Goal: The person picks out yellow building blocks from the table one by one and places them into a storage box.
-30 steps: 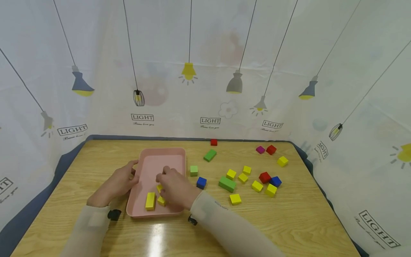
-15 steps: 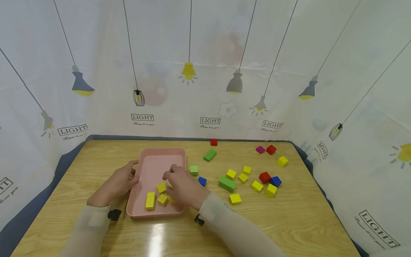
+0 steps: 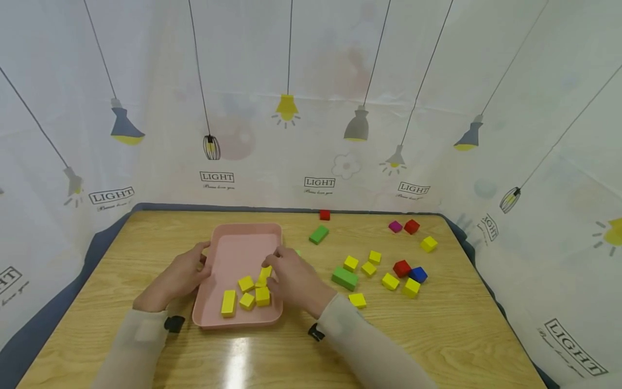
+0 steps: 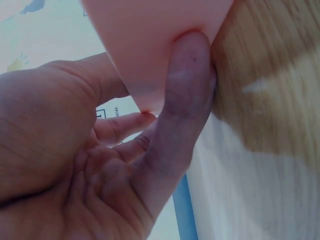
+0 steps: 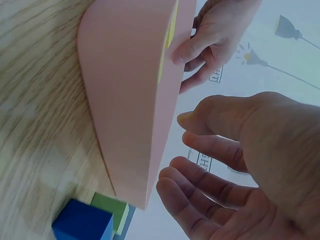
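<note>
The pink tray (image 3: 235,243) lies on the table with several yellow blocks in its near half, among them a long one (image 3: 229,303) and a small cube (image 3: 263,296). My left hand (image 3: 174,278) grips the tray's left wall. Its thumb laps over the rim and its other fingers press from outside, as the left wrist view (image 4: 125,165) confirms. Over the tray's right rim is my right hand (image 3: 298,281), beside another yellow block (image 3: 264,275). In the right wrist view its fingers are relaxed and apart, with nothing between them.
Right of the tray lie scattered yellow blocks (image 3: 357,300), green blocks (image 3: 344,278), red blocks (image 3: 401,268) and a blue one (image 3: 418,275). Another blue block (image 5: 82,220) stands near the tray, hidden by my hand in the head view. A patterned curtain (image 3: 272,151) surrounds the table.
My right hand has moved rightward from the middle of the tray to its right rim, uncovering yellow blocks inside. The left hand keeps its grip on the tray.
</note>
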Available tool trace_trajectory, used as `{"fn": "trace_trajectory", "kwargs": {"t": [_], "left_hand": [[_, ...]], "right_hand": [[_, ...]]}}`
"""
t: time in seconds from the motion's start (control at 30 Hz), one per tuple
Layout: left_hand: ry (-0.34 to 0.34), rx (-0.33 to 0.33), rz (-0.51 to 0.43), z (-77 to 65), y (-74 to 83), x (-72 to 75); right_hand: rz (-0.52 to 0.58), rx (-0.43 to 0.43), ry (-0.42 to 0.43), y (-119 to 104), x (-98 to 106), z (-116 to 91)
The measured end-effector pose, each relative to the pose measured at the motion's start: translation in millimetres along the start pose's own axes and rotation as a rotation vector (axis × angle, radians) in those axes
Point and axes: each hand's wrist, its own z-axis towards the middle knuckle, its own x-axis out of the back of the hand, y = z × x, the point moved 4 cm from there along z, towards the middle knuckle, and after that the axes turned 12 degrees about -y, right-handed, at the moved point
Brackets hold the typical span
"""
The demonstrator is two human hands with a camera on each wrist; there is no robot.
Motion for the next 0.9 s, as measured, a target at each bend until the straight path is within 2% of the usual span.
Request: {"fn": "trace_trajectory", "kwargs": {"t": [0.2,0.5,0.73,0.9], "left_hand": [[0.005,0.001,0.006,-0.3,0.6,0.2],[-0.008,0.019,0.001,-0.5,0.5,-0.4],[-0.014,0.032,-0.005,0.8,-0.7,-1.1],[-0.028,0.047,-0.012,1.2,-1.5,-2.1]], "right_hand": [[0.035,-0.048,0.036,14,2,-12],[0.062,-0.05,0.13,40,12,-37],[0.132,-0.179,0.137,73,17,-54],[0.097,-0.226,0.212,99,20,-69]]}}
